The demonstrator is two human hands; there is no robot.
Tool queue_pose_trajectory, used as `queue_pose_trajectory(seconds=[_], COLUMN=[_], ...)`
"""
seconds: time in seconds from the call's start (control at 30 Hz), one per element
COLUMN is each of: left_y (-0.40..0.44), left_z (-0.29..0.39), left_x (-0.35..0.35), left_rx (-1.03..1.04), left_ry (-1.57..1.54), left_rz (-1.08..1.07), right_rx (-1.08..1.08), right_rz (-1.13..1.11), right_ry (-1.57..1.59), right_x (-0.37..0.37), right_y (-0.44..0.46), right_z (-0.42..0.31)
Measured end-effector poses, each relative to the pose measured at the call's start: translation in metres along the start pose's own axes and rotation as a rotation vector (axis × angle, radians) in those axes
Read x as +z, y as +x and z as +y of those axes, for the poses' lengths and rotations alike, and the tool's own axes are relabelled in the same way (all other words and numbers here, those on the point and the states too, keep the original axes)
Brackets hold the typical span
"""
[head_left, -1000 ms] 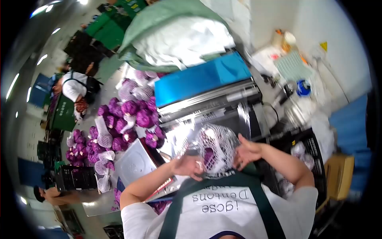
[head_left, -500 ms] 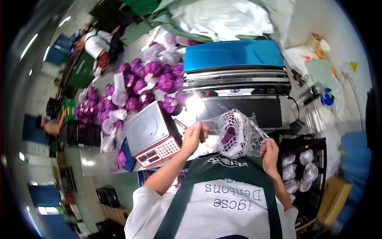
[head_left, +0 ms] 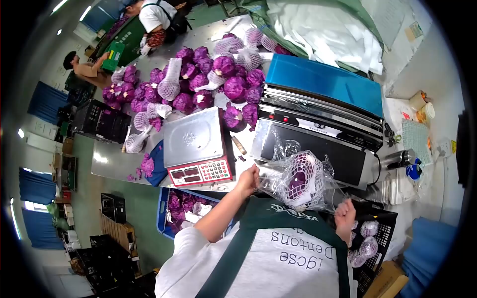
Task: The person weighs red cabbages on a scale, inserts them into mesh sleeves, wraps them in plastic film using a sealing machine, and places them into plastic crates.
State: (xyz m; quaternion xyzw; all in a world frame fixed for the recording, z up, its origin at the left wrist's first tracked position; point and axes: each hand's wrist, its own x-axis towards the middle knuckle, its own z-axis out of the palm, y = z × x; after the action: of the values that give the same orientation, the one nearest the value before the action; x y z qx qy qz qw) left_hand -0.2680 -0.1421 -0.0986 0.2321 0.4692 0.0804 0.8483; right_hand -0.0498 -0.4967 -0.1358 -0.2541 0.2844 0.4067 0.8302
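Observation:
A purple cabbage in a white foam net (head_left: pixel 300 181) is inside a clear plastic bag (head_left: pixel 325 179), close to the chest. My left hand (head_left: pixel 248 180) is closed on the bag's left side. On the opposite side my right hand (head_left: pixel 344 213) pinches the bag's other edge. Just beyond the bag lies the black bed of a sealing machine (head_left: pixel 318 154) with a blue cover (head_left: pixel 325 84). A scale with a red keypad (head_left: pixel 194 144) stands to the left of my left hand.
Purple cabbages (head_left: pixel 234 88) are heaped beyond the scale. A blue crate of leaves (head_left: pixel 181 208) sits below the table's front edge. At right, a black crate (head_left: pixel 380 233) holds wrapped cabbages. Two people (head_left: pixel 156 20), (head_left: pixel 89 69) are at the far left. A metal cup (head_left: pixel 400 159) is by the machine.
The view has turned, so the machine and scale appear shifted. My hands have gone from open around the wrapped cabbage to closed on the bag's two sides, stretching it.

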Motion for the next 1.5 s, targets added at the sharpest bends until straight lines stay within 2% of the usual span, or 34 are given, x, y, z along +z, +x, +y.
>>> queue_pose_trajectory(seconds=[0.1,0.13,0.17,0.2,0.23,0.33,0.37,0.4,0.43,0.5,0.53,0.57,0.63,0.67,0.7,0.73,0.77,0.8,0.83,0.87,0.9,0.97,1.03,1.1,1.13,1.17,1.23,1.27,1.3,1.37,1.43,1.5], left_y=[0.045,0.054,0.045,0.061,0.070,0.068,0.082,0.104,0.096,0.074,0.057,0.030,-0.023,-0.042,-0.054,-0.061,-0.064,-0.066,-0.065,-0.065,-0.065,-0.069,-0.077,-0.077,-0.103,-0.102,-0.125,-0.129,-0.147,-0.177,-0.183,-0.189], left_z=[-0.071,-0.082,-0.081,-0.089,-0.089,-0.112,-0.134,-0.156,-0.140,-0.105,-0.083,-0.065,-0.028,-0.015,-0.009,0.002,0.007,0.011,0.014,0.015,0.019,0.021,0.026,0.039,0.034,0.039,0.042,0.033,0.028,0.006,-0.021,-0.055], left_x=[0.018,0.035,0.065,0.073,0.089,0.112,0.111,0.098,0.113,0.146,0.152,0.172,0.214,0.227,0.229,0.229,0.227,0.221,0.214,0.205,0.192,0.157,0.121,0.098,0.114,0.103,0.099,0.093,0.103,0.138,0.162,0.190], left_rx=[-0.132,-0.237,-0.285,-0.392,-0.596,-0.651,-0.719,-0.584,-0.638,-0.748,-0.356,-0.401,-0.488,-0.560,-0.610,-0.650,-0.682,-0.708,-0.720,-0.718,-0.705,-0.671,-0.745,-1.019,-0.863,-0.804,-0.741,-0.608,-0.313,-0.037,0.262,0.482], left_ry=[0.314,0.424,0.407,0.293,0.123,-0.017,-0.116,-0.041,-0.059,-0.093,0.515,0.512,0.510,0.588,0.702,0.830,0.961,1.077,1.197,1.314,1.428,1.608,1.514,1.022,1.157,1.197,1.085,1.084,1.325,1.506,1.619,1.660], left_rz=[-0.079,-0.199,-0.322,-0.537,-0.764,-0.819,-0.834,-0.896,-0.895,-0.888,-1.141,-1.211,-1.353,-1.422,-1.447,-1.463,-1.442,-1.390,-1.313,-1.225,-1.107,-0.859,-0.611,-0.430,-0.372,-0.416,-0.452,-0.637,-0.798,-1.007,-1.158,-1.219], right_rx=[0.114,0.135,0.157,0.139,0.128,0.042,-0.017,-0.076,-0.131,-0.388,-0.457,-0.532,-0.497,-0.832,-1.302,-1.540,-1.644,-1.686,-1.716,-1.487,-1.362,-0.713,-0.564,-0.357,-0.268,-0.181,-0.038,0.034,0.107,0.207,-0.069,-0.076], right_rz=[-0.027,-0.044,-0.064,-0.006,0.046,0.158,0.127,0.096,0.065,-0.126,-0.251,-0.375,-0.316,-0.696,-1.050,-0.986,-0.913,-0.779,-0.724,-0.596,-0.595,-0.635,-0.970,-1.124,-1.126,-1.124,-0.964,-0.888,-0.816,-0.675,-0.825,-0.718], right_ry=[-0.023,-0.078,-0.131,-0.170,-0.208,-0.233,-0.218,-0.206,-0.197,-0.433,-0.451,-0.469,-0.783,-1.237,-1.448,-1.425,-1.490,-1.680,-1.609,-1.622,-1.719,-1.848,-1.837,-1.733,-1.661,-1.589,-1.442,-1.368,-1.293,-1.142,-1.429,-1.455], right_x=[-0.012,-0.018,-0.023,-0.017,-0.011,-0.004,0.001,0.009,0.020,0.084,0.119,0.149,0.177,0.211,0.245,0.251,0.259,0.266,0.267,0.250,0.221,0.179,0.137,0.109,0.103,0.097,0.082,0.071,0.060,0.041,0.030,0.024], right_y=[0.001,0.004,0.005,0.000,-0.005,-0.025,-0.032,-0.040,-0.051,-0.089,-0.115,-0.138,-0.179,-0.179,-0.179,-0.165,-0.150,-0.130,-0.097,-0.050,-0.013,-0.009,0.039,0.054,0.050,0.047,0.020,0.002,-0.014,-0.029,-0.058,-0.104], right_z=[0.007,0.010,0.012,0.015,0.019,0.020,0.012,0.001,-0.011,-0.036,-0.037,-0.031,0.003,0.008,0.011,0.033,0.043,0.044,0.047,0.066,0.092,0.135,0.175,0.191,0.196,0.200,0.187,0.175,0.165,0.152,0.111,0.070])
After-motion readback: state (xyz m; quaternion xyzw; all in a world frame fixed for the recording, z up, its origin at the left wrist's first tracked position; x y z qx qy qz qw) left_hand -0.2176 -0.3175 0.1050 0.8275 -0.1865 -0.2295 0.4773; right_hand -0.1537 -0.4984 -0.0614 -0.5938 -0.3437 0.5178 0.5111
